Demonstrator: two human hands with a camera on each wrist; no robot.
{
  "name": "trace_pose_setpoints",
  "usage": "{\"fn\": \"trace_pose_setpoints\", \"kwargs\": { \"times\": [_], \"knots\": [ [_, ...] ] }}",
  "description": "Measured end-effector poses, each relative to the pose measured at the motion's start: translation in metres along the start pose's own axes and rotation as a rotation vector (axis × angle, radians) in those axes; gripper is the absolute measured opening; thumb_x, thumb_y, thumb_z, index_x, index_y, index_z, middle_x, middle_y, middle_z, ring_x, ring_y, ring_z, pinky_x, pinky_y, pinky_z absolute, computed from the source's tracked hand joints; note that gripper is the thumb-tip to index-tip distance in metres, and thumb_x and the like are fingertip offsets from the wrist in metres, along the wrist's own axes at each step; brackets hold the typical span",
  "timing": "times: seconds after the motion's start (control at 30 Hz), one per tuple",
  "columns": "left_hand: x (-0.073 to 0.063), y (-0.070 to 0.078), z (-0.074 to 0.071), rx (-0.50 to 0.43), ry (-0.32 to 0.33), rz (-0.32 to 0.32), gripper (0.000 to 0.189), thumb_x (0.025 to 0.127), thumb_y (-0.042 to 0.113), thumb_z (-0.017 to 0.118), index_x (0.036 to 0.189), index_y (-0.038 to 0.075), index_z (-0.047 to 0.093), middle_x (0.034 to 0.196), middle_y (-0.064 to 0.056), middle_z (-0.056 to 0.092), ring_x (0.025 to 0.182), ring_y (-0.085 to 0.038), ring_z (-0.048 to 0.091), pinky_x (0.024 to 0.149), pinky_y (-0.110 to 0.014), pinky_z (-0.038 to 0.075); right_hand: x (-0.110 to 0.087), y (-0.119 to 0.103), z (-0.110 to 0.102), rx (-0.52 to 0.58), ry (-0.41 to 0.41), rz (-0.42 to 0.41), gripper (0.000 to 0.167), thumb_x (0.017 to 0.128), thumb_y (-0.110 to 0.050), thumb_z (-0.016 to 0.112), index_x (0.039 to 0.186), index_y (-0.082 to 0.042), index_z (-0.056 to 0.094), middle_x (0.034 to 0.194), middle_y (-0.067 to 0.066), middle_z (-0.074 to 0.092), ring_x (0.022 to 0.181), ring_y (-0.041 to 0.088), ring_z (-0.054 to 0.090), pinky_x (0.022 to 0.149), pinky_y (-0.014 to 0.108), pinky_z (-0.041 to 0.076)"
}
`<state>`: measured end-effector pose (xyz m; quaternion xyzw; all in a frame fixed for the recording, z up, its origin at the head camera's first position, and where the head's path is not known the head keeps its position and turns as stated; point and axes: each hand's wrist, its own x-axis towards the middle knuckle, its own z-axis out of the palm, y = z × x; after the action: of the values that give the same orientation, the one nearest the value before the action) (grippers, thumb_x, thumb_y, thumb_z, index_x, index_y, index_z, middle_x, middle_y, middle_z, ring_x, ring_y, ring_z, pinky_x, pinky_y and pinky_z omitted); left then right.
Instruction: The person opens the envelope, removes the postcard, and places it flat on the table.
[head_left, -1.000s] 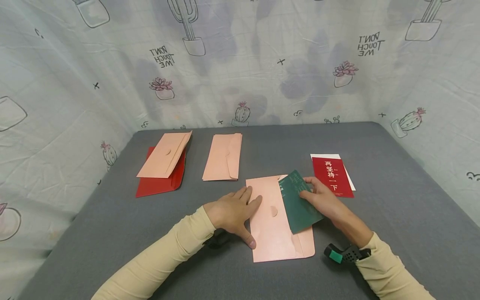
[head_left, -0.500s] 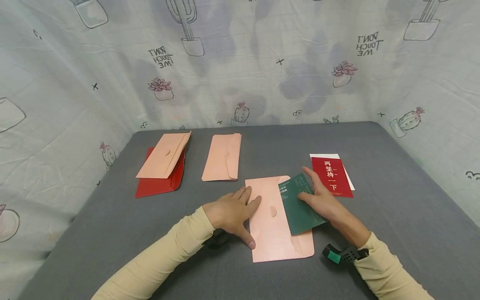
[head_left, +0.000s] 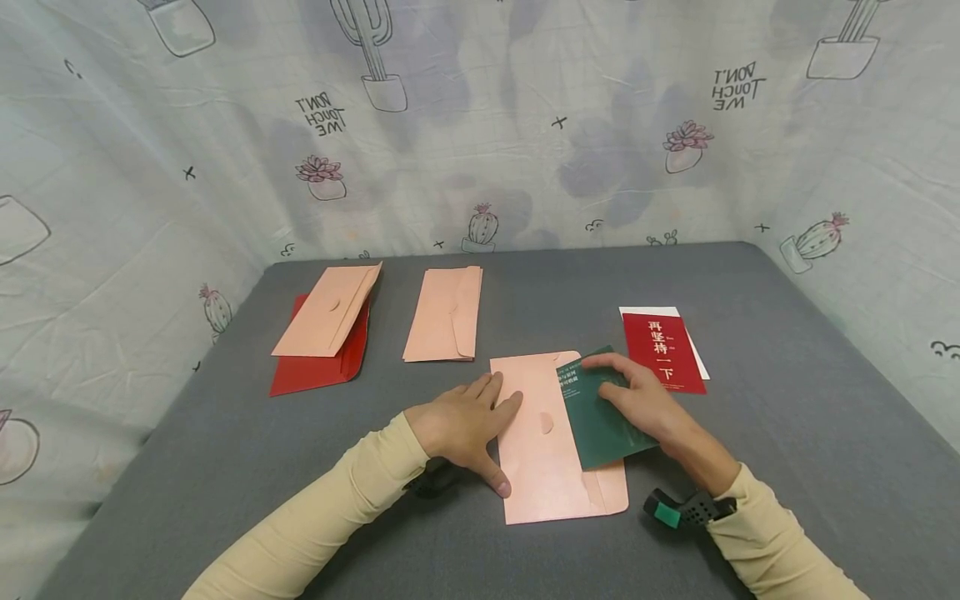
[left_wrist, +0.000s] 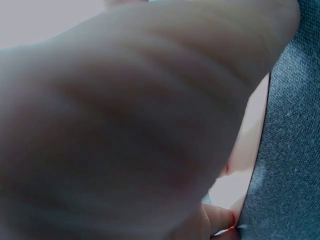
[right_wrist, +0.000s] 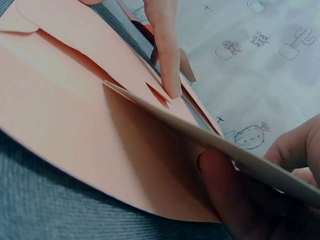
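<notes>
My left hand (head_left: 468, 425) lies with spread fingers on the left part of a pink envelope (head_left: 532, 492), which has a half-round tab cut near its middle. My right hand (head_left: 637, 396) holds a dark green card (head_left: 603, 442) with pale print, slanted over the envelope's right side. Its thumb and index finger lie on the green face; in the right wrist view other fingers (right_wrist: 215, 175) are under the card (right_wrist: 240, 150). There, the card's edge stands close along the opening of the envelope (right_wrist: 65, 100). The left wrist view is mostly filled by the blurred left hand (left_wrist: 125, 125).
At the back left, a pink envelope (head_left: 322, 321) lies over a red envelope (head_left: 300, 379). Beside them is a small stack of pink envelopes (head_left: 435, 321). A red card (head_left: 652, 350) with white characters rests on a white one (head_left: 701, 358) at right. A printed curtain (head_left: 525, 125) surrounds the grey table (head_left: 787, 375).
My right index finger has lifted from the card's far edge and come down over its green face. The card has shifted slightly toward me and to the right. The left hand stays put.
</notes>
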<state>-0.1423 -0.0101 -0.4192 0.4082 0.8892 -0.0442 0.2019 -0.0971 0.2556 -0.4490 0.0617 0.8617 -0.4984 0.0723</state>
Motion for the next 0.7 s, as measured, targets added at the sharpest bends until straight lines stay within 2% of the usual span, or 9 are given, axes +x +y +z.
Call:
{"fn": "trace_pose_setpoints", "kwargs": {
  "times": [0.37,0.53,0.7],
  "knots": [
    [-0.0002,0.0005,-0.0008,0.002,-0.004,-0.005,0.123,0.069,0.073,0.079,0.162,0.016,0.023,0.170,-0.019,0.012,0.159,-0.035,0.013,0.125,-0.049,0.026,0.0021,0.0041,-0.0001,0.030,-0.010,-0.043,0.043,0.095,-0.018,0.066,0.137,-0.010,0.059,0.149,0.023,0.042,0.130,0.041,0.046,0.086,0.037,0.057],
    [0.0005,0.0006,-0.0002,0.006,-0.001,-0.005,0.123,0.068,0.073,0.080,0.162,0.016,0.024,0.170,-0.019,0.013,0.159,-0.035,0.014,0.124,-0.049,0.027,0.0011,0.0028,-0.0001,0.035,0.002,-0.028,0.042,0.095,-0.017,0.065,0.137,-0.010,0.059,0.150,0.023,0.042,0.130,0.041,0.046,0.083,0.034,0.057],
    [0.0002,0.0002,0.0002,0.002,0.003,-0.006,0.124,0.068,0.072,0.080,0.162,0.016,0.024,0.170,-0.019,0.013,0.159,-0.035,0.014,0.125,-0.049,0.026,0.0009,0.0024,-0.0006,0.059,-0.007,0.007,0.045,0.098,-0.020,0.063,0.141,-0.010,0.058,0.149,0.025,0.042,0.123,0.038,0.052,0.077,0.032,0.058]
  ]
}}
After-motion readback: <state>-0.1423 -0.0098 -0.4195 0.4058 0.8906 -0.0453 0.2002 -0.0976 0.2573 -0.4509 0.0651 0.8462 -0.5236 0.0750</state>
